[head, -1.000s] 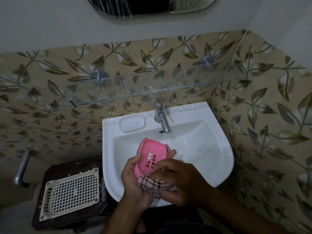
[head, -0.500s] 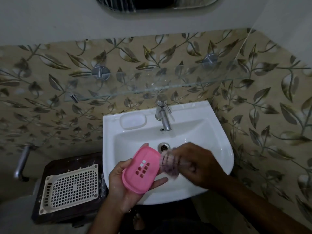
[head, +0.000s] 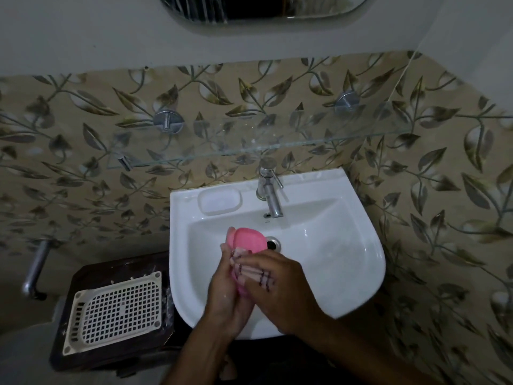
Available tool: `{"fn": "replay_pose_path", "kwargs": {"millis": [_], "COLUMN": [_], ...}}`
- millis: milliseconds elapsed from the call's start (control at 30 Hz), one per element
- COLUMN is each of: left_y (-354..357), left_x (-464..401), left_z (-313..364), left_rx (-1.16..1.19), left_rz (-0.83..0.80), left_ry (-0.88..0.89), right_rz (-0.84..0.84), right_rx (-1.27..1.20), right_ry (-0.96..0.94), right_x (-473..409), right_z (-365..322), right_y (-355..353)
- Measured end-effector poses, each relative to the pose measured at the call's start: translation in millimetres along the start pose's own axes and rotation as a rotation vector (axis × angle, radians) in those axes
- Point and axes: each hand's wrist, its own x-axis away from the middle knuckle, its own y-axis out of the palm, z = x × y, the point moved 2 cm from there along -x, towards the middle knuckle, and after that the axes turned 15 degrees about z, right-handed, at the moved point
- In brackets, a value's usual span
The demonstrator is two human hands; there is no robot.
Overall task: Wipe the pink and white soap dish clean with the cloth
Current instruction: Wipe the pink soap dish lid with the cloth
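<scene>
The pink soap dish [head: 249, 239] stands tilted on edge over the white sink [head: 347, 245], near the drain. My left hand [head: 226, 290] grips its left side from below, fingertips curling over the rim. My right hand [head: 280, 287] presses a checked pink and white cloth [head: 251, 270] against the lower part of the dish, fingers wrapped over the cloth. The white slotted tray [head: 116, 309] of the dish lies apart on a dark stool to the left. Most of the dish is hidden by the hands and cloth.
A steel tap [head: 270, 194] rises at the back of the sink, with a moulded soap recess [head: 219, 201] to its left. A glass shelf [head: 249, 143] juts out above. The dark stool [head: 111, 354] stands left of the sink, a metal pipe [head: 34, 270] further left.
The dish has turned from lying open in my left palm to standing on edge, and my right hand with the cloth has moved back onto its lower part.
</scene>
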Motion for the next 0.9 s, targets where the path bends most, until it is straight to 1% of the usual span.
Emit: {"fn": "replay_pose_path", "kwargs": {"millis": [67, 100, 133, 167, 200, 267, 333, 367, 400, 467, 533, 667, 700, 767, 833, 900], "left_y": [0, -4, -5, -9, -10, -16, -22, -23, -21, -17, -14, -1, 4, 12, 15, 17], "left_x": [1, -1, 0, -3, -5, -8, -8, -8, -5, -3, -5, -7, -7, -11, -18, -24], "left_z": [9, 11, 13, 16, 18, 24, 26, 26, 25, 24, 22, 5, 1, -3, -1, 3], "left_rx": [-0.048, -0.055, -0.066, -0.079, -0.079, -0.119, -0.251, -0.33, -0.396, -0.451, -0.435, -0.348, -0.312, -0.268, -0.276, -0.271], "left_rz": [-0.055, -0.045, -0.029, -0.017, -0.019, -0.026, -0.065, -0.091, -0.108, -0.094, -0.061, 0.022, 0.047, 0.118, 0.173, 0.205], "left_ry": [0.029, 0.054, 0.085, 0.111, 0.128, 0.164, 0.198, 0.214, 0.234, 0.288, 0.35, 0.414, 0.428, 0.477, 0.54, 0.557], "right_rz": [-0.161, -0.232, -0.28, -0.288, -0.244, -0.049, 0.157, 0.217, 0.243, 0.221, 0.192, 0.201, 0.184, 0.153, 0.152, 0.097], "right_rx": [0.031, 0.094, 0.167, 0.217, 0.23, 0.201, 0.134, 0.083, 0.024, -0.168, -0.412, -0.739, -0.744, -0.631, -0.596, -0.549], "right_ry": [-0.103, -0.164, -0.222, -0.261, -0.279, -0.255, -0.158, -0.08, 0.028, 0.298, 0.529, 0.816, 0.858, 0.854, 0.839, 0.748], "right_x": [3, 1, -2, -6, -12, -25, -37, -43, -47, -50, -47, -27, -21, -9, 0, 5], "right_z": [2, 5, 9, 14, 17, 20, 22, 21, 23, 29, 30, 22, 17, 16, 17, 20], "right_y": [-7, -13, -20, -27, -35, -49, -57, -57, -54, -45, -36, -19, -12, -1, 4, 4]}}
